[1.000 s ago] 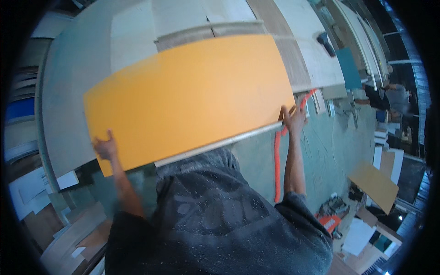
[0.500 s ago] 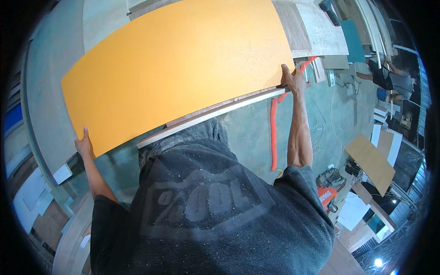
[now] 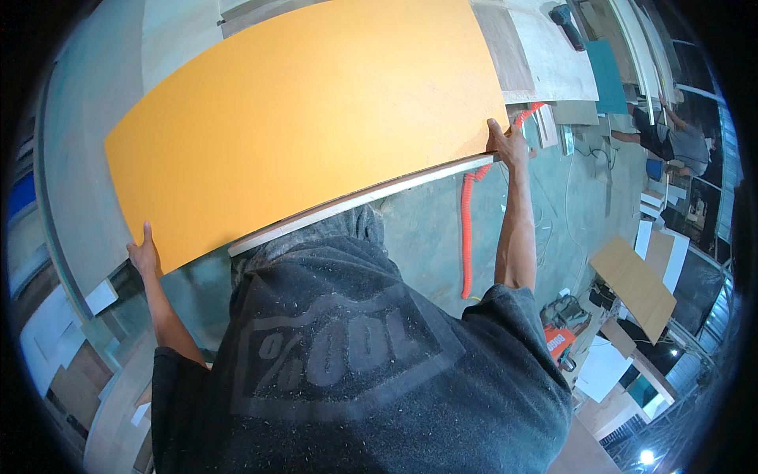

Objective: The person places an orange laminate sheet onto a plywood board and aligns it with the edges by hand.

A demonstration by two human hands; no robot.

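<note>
A large flat orange-yellow panel (image 3: 308, 134) spans the space before me, lying over other boards. My left hand (image 3: 144, 254) grips its near left corner, thumb on top and fingers out of sight at the edge. At the near right corner, my right hand (image 3: 511, 144) holds the panel with its thumb on the upper face; the fingers are mostly hidden. A pale wooden edge (image 3: 355, 200) runs along under the panel's near side, close to my body.
An orange coiled hose (image 3: 466, 237) hangs right of my body. A dark power tool (image 3: 567, 28) lies on a pale board (image 3: 557, 71) at the far right. A brown board (image 3: 634, 288) and a red machine (image 3: 558, 340) stand right. Another person (image 3: 683, 146) is farther off.
The panel's near edge has come closer to the pale wooden edge, narrowing the gap between them. Both hands keep their hold on the corners.
</note>
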